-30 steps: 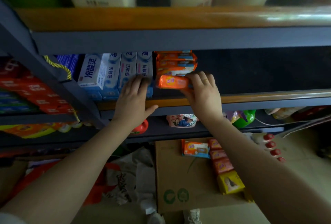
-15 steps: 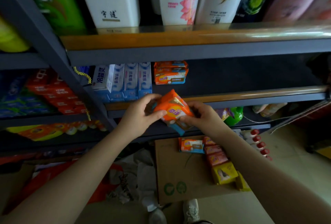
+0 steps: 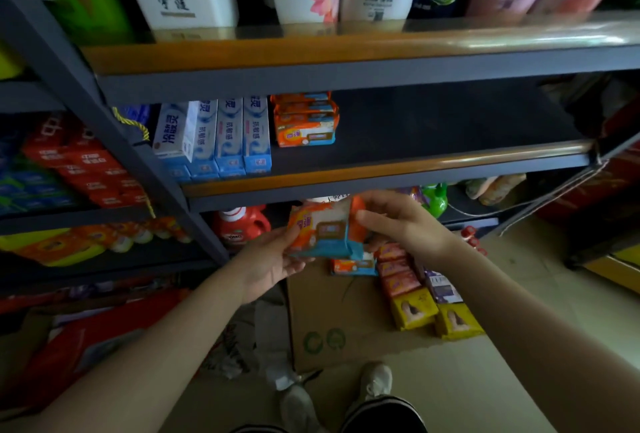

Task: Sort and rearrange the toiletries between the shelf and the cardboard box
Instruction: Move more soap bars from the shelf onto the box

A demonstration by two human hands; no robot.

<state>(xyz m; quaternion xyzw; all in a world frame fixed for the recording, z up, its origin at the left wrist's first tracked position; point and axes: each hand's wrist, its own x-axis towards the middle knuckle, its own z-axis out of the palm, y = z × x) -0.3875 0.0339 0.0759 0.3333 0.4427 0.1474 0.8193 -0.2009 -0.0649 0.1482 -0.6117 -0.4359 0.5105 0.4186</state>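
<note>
Now | both hands, L (image 3: 273, 259) + R (image 3: 398, 224), pinch orange soap pack (image 3: 325, 230) below shelf (image 3: 381, 169), above cardboard box (image 3: 332, 325) | progress: soap stack (image 3: 304, 120) shelved, several bars on box unsorted.

Four toothpaste boxes (image 3: 221, 138), two yellow soaps (image 3: 434, 315) (others blurred).

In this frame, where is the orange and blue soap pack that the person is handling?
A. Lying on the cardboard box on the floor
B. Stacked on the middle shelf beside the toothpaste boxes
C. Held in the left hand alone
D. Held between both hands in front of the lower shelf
D: the soap pack is gripped by the left hand from below and the right hand at its right end, above the cardboard box.
</note>
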